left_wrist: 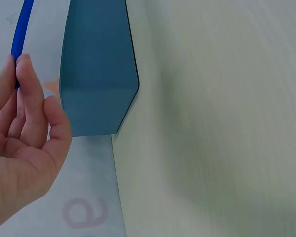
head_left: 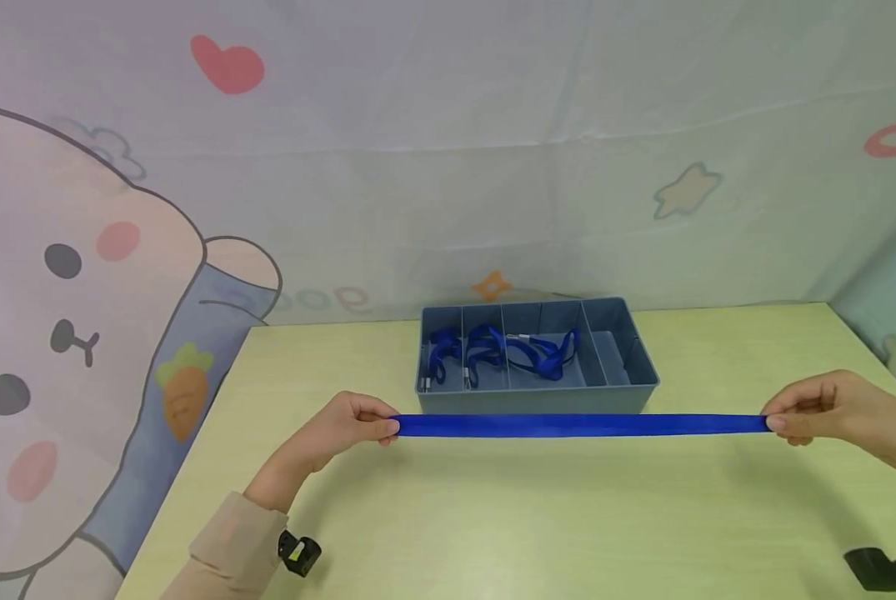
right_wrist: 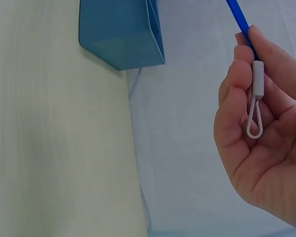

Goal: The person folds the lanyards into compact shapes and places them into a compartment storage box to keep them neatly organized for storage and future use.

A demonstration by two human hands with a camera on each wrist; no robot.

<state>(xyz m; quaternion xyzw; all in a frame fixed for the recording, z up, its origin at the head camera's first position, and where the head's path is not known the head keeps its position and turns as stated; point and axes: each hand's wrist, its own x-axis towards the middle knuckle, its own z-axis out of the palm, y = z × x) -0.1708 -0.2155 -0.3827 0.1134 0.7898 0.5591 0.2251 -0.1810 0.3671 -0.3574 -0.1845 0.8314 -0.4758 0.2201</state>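
A blue lanyard (head_left: pixel 575 425) is stretched taut and level above the table, in front of the box. My left hand (head_left: pixel 353 429) pinches one end between thumb and fingertips. At the other end my right hand (head_left: pixel 830 417) pinches the strap. In the right wrist view a pale clasp with a wire loop (right_wrist: pixel 257 81) hangs from the strap inside the right palm; the head view hides it. A blue-grey divided box (head_left: pixel 538 402) stands behind the strap. Several bundled blue lanyards (head_left: pixel 545 360) lie in its left and middle compartments.
The box's rightmost compartment (head_left: pixel 611 354) shows its bare floor. The pale table (head_left: pixel 493 517) ends at the back against a printed cloth (head_left: pixel 448 167). A black wrist camera (head_left: pixel 299 553) sits by the left sleeve, and another black mount (head_left: pixel 883 571) by the right wrist.
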